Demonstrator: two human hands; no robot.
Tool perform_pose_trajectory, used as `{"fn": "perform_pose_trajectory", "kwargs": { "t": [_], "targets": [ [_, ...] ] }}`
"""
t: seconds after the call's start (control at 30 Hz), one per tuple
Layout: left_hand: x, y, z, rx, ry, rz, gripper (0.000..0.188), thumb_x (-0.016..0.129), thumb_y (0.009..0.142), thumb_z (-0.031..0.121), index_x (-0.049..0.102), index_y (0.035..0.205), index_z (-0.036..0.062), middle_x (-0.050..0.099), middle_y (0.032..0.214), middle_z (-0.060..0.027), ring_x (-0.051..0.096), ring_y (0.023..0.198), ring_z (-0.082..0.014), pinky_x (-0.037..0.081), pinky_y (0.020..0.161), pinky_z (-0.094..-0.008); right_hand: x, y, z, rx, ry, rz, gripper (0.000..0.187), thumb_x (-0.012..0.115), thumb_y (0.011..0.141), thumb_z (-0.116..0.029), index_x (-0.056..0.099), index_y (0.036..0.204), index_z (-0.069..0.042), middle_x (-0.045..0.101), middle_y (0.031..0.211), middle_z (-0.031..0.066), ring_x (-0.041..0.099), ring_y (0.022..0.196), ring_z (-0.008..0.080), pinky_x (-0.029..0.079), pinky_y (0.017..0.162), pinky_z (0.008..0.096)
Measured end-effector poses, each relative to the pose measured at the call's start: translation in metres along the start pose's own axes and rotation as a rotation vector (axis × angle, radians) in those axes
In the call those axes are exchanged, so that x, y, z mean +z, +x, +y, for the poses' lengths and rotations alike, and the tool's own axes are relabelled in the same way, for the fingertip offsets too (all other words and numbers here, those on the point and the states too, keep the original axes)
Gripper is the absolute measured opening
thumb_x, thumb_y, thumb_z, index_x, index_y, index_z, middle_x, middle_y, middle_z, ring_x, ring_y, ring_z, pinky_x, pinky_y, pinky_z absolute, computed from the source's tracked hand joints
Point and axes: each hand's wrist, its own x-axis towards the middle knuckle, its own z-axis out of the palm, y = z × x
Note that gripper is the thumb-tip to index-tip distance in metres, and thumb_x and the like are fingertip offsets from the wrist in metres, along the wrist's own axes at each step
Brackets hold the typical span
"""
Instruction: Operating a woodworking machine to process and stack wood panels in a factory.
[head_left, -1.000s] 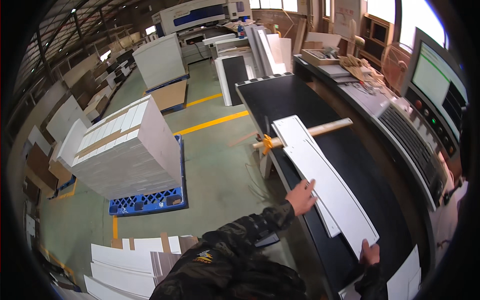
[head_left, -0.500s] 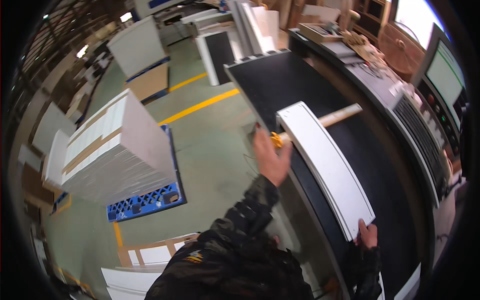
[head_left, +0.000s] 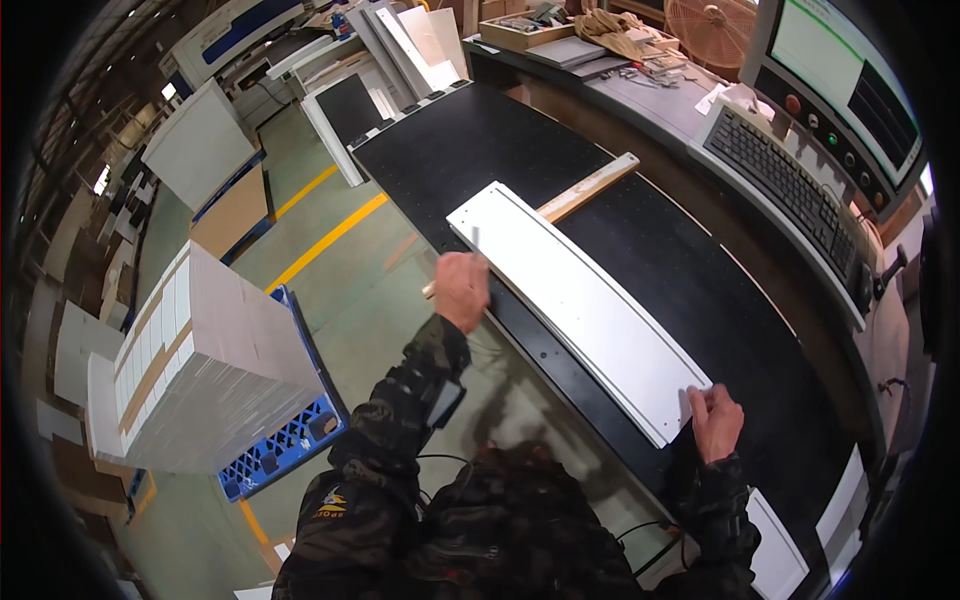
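A long white panel [head_left: 580, 310] with grooves along its edges and small holes lies face up on the black bench top [head_left: 720, 290]. Beneath it, crosswise, runs a wooden strip [head_left: 590, 188], whose near end sticks out past the bench edge by my left hand. My left hand [head_left: 462, 290] is closed beside the panel's far left end; a thin grey piece, blurred, shows at its fingers, its kind unclear. With bent fingers, my right hand [head_left: 717, 422] grips the panel's near right corner.
A control console with keyboard [head_left: 785, 180] and screen [head_left: 850, 60] stands at right. Tools and a wooden tray [head_left: 520, 35] lie on the back counter. Left on the floor, a taped stack of white panels [head_left: 250, 370] sits on a blue pallet [head_left: 275, 460]. More white boards [head_left: 775, 545] are at lower right.
My left hand has gone from spread fingers to closed, staying near the strip's end. The panel now lies flatter, its face turned more upward. The view has shifted toward the right.
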Motion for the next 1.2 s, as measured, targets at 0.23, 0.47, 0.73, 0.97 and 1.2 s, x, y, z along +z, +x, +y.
{"fn": "perform_pose_trajectory", "kwargs": {
  "t": [0.23, 0.47, 0.73, 0.97, 1.2],
  "targets": [
    [-0.016, 0.028, 0.165, -0.757, -1.076, -0.162, 0.041, 0.043, 0.121, 0.031, 0.064, 0.111, -0.0024, 0.06, 0.071, -0.0051, 0.064, 0.074, -0.0157, 0.053, 0.07, -0.0317, 0.057, 0.007, -0.178, -0.709, 0.659, -0.247, 0.063, 0.07, 0.106, -0.017, 0.048, 0.162, 0.002, 0.063, 0.146, 0.0275, 0.064, 0.131, 0.0461, 0.051, 0.114, 0.0473],
    [0.01, 0.023, 0.05, -1.14, -1.53, -0.114, 0.038, 0.041, 0.119, 0.024, 0.056, 0.136, -0.0064, 0.071, 0.093, -0.0132, 0.071, 0.104, -0.0273, 0.056, 0.095, -0.0392, 0.086, 0.041, -0.28, -0.438, 0.552, -0.374, 0.064, 0.046, 0.12, -0.038, 0.041, 0.163, 0.01, 0.064, 0.128, 0.0299, 0.067, 0.113, 0.0417, 0.053, 0.099, 0.0446],
    [0.079, -0.071, -0.035, 0.008, -0.798, -0.578, 0.057, 0.06, 0.109, 0.031, 0.056, 0.159, 0.0038, 0.052, 0.161, -0.0251, 0.04, 0.16, -0.0415, 0.026, 0.135, -0.0568, 0.157, 0.064, -0.361, -0.613, -0.095, 0.039, 0.048, 0.05, 0.118, -0.021, 0.05, 0.161, 0.0, 0.071, 0.127, 0.0286, 0.076, 0.107, 0.0377, 0.059, 0.095, 0.0453],
    [0.067, -0.047, -0.034, 0.363, -0.477, -0.521, 0.054, 0.073, 0.1, 0.024, 0.064, 0.15, 0.0057, 0.049, 0.155, -0.0249, 0.043, 0.149, -0.0487, 0.03, 0.124, -0.0696, 0.063, 0.02, -0.34, 0.202, 0.205, -0.342, 0.06, 0.053, 0.114, -0.034, 0.046, 0.164, -0.001, 0.076, 0.106, 0.0334, 0.074, 0.1, 0.0529, 0.058, 0.092, 0.0541],
    [0.06, -0.049, -0.03, 0.396, -0.428, -0.459, 0.051, 0.077, 0.097, 0.014, 0.068, 0.146, 0.0043, 0.051, 0.149, -0.0236, 0.044, 0.148, -0.0487, 0.028, 0.124, -0.0695, -0.001, -0.065, -0.254, 0.481, 0.128, -0.074, 0.064, 0.052, 0.115, -0.046, 0.052, 0.161, -0.001, 0.075, 0.112, 0.0336, 0.072, 0.107, 0.0536, 0.058, 0.095, 0.0547]
  ]
}}
